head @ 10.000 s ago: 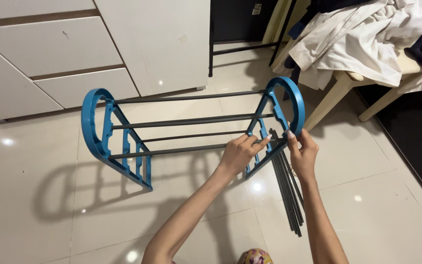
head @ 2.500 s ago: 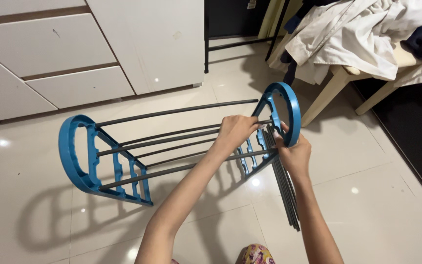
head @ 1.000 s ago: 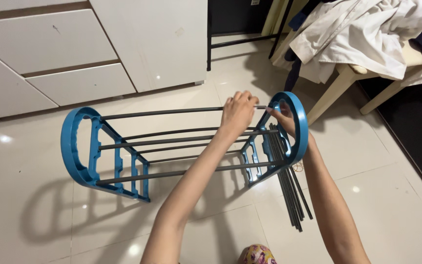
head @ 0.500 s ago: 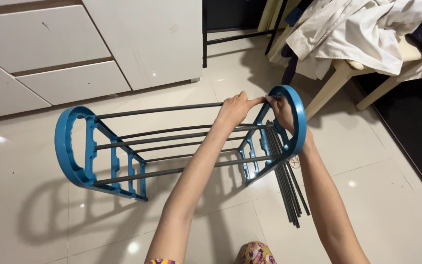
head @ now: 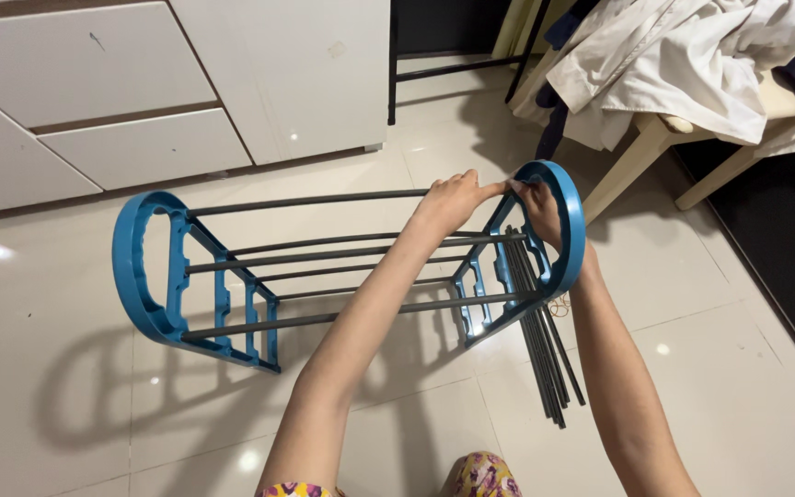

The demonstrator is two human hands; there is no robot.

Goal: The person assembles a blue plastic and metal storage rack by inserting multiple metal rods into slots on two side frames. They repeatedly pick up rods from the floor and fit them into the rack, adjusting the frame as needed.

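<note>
Left hand point(head: 451, 198) clamped on top rod point(head: 305, 202) at right end frame point(head: 558, 230), steadying it; right hand point(head: 545, 212) gripping frame, fingers curled. Spare rods point(head: 545, 368) below frame.

A home bedroom, it looks like: white drawers point(head: 94, 101), glossy floor tiles point(head: 738, 368), and clothes point(head: 683, 64) heaped on a cream chair point(head: 641, 152).
</note>
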